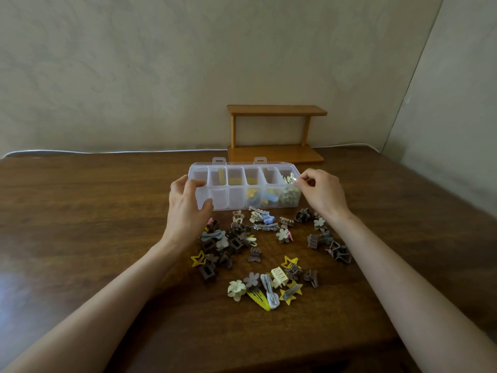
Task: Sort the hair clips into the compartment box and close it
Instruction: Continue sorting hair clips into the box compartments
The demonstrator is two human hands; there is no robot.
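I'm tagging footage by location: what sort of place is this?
Probably a room at home: a wooden table against a plain wall, a small wooden shelf at its back, and a compartment box with loose hair clips.

Wooden shelf (277,134) stands on brown table (80,211)

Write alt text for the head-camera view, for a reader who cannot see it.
Two bare hands work at an open clear compartment box on a wooden table: the left hand grips its left end, the right hand pinches at its right end. Loose hair clips lie scattered in front; a small wooden shelf stands behind.
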